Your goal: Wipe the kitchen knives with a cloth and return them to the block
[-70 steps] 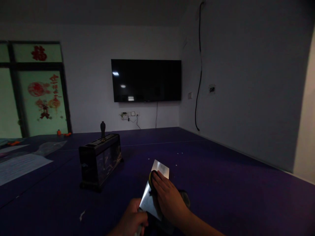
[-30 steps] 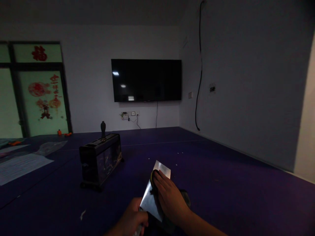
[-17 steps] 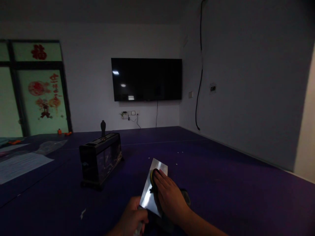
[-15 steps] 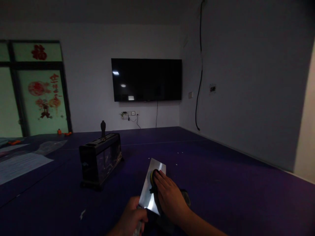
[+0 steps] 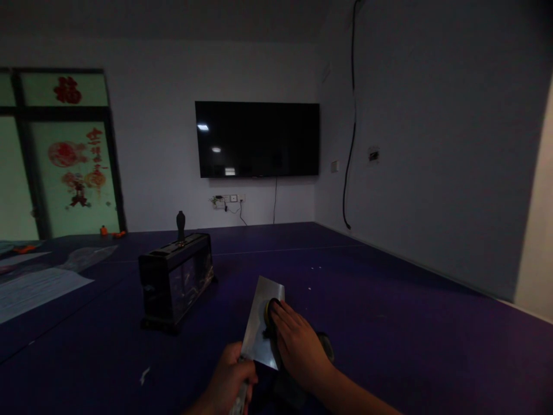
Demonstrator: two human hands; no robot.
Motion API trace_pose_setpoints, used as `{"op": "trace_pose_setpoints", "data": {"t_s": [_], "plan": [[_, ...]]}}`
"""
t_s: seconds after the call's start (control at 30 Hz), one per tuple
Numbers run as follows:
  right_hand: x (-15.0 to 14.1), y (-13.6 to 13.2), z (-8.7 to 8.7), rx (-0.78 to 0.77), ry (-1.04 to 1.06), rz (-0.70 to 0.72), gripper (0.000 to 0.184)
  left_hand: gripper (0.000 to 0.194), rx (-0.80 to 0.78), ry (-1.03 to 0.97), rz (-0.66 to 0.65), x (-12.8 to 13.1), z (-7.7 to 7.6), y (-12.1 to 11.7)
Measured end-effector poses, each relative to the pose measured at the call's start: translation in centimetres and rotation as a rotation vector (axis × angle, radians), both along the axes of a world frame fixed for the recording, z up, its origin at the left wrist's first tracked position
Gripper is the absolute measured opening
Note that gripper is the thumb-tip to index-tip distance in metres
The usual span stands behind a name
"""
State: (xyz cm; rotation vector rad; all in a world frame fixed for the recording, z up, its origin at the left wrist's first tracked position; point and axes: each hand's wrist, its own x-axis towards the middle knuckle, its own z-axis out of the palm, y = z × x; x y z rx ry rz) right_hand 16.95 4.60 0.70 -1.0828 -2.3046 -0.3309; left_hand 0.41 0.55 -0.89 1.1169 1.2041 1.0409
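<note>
Purple surface (image 5: 410, 323), black box (image 5: 156, 291) (handle (image 5: 181, 223) on top), white sheet (image 5: 41, 293), clear plastic (image 5: 90, 257)

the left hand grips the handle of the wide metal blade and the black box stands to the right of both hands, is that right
Not quite: in the head view, the black box stands to the left of both hands. The left hand does grip the handle of the wide metal blade.

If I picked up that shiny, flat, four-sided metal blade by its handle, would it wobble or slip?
The shiny, four-sided metal blade would probably stay stiff, because it looks flat and straight. Its smooth, reflective face could feel slippery. It may feel heavier at the front, since the blade is much wider than its narrow greyish handle.
</note>
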Motion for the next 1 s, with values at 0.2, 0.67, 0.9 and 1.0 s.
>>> {"op": "trace_pose_setpoints", "data": {"t_s": [0.2, 0.67, 0.9, 1.0], "plan": [[0.05, 0.09, -0.24, 0.021, 0.009, 0.007, 0.051, 0.023, -0.038, 0.033, 0.008, 0.11, 0.87, -0.06], [-0.09, -0.19, 0.24, 0.037, -0.017, 0.022, 0.057, 0.010, 0.049, 0.051, -0.126, 0.08, 0.94, -0.54], [-0.05, -0.16, 0.25, 0.039, -0.035, 0.015, 0.058, 0.024, 0.031, 0.074, -0.066, 0.06, 0.41, -0.24], [-0.01, -0.15, 0.19, 0.044, -0.037, 0.011, 0.059, 0.027, 0.009, 0.071, -0.054, 0.18, 0.41, -0.30]]}}
